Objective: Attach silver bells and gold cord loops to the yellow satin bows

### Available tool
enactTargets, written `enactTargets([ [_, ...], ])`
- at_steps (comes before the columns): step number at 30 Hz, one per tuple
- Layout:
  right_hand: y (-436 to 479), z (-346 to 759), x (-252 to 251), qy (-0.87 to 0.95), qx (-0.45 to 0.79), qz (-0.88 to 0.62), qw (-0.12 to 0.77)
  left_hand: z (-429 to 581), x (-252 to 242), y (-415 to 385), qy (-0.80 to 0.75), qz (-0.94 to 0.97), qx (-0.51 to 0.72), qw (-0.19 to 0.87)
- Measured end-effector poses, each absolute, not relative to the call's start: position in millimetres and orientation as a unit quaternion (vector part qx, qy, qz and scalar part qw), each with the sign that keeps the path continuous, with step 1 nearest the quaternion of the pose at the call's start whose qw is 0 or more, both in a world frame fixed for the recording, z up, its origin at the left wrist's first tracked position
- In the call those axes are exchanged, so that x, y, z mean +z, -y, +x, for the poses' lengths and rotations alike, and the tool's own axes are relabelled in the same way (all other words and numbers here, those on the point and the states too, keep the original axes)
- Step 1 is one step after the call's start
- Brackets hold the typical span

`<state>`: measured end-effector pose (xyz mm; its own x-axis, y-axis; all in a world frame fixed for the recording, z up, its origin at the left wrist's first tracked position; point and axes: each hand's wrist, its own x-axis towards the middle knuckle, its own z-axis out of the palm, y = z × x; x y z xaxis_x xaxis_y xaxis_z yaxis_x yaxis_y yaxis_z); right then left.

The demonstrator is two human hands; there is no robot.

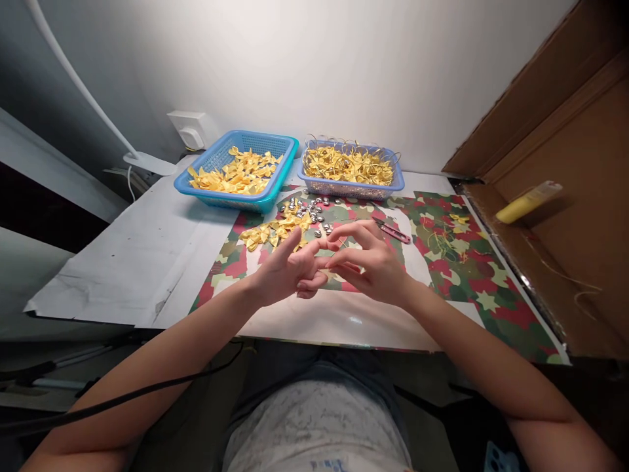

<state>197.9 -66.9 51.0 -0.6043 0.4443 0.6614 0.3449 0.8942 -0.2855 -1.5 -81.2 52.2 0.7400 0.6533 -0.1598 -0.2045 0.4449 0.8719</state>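
Note:
My left hand (289, 269) and my right hand (368, 262) meet above the table's middle, fingertips pinched together around something too small to make out. Just beyond them lies a loose pile of yellow ribbon bows (275, 231) and several small silver bells (314, 208) on the camouflage-patterned mat (442, 262). A small pink-handled snipper (393, 231) lies to the right of my right hand.
At the back stand a blue basket (275, 193) of yellow bows and a pale blue basket (307, 183) of gold loops. A white socket (189, 130) is on the wall. A brown cardboard box (565, 216) with a yellow tube (528, 202) sits at the right.

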Motion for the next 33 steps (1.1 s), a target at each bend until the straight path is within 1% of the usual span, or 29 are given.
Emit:
enactTargets([
  [6,62,207,55,0.848,0.156,-0.293,0.413,1,44,71,-0.390,0.531,0.255,0.708],
  [13,52,213,47,0.801,0.220,-0.329,0.449,2,41,54,-0.402,0.528,0.294,0.688],
  [22,51,218,35,0.729,0.257,-0.376,0.511,2,44,41,-0.404,0.480,0.282,0.726],
  [28,54,206,29,0.754,0.257,-0.372,0.476,9,42,31,-0.400,0.491,0.243,0.735],
  [33,54,206,28,0.731,0.238,-0.382,0.512,16,39,24,-0.379,0.468,0.237,0.762],
])
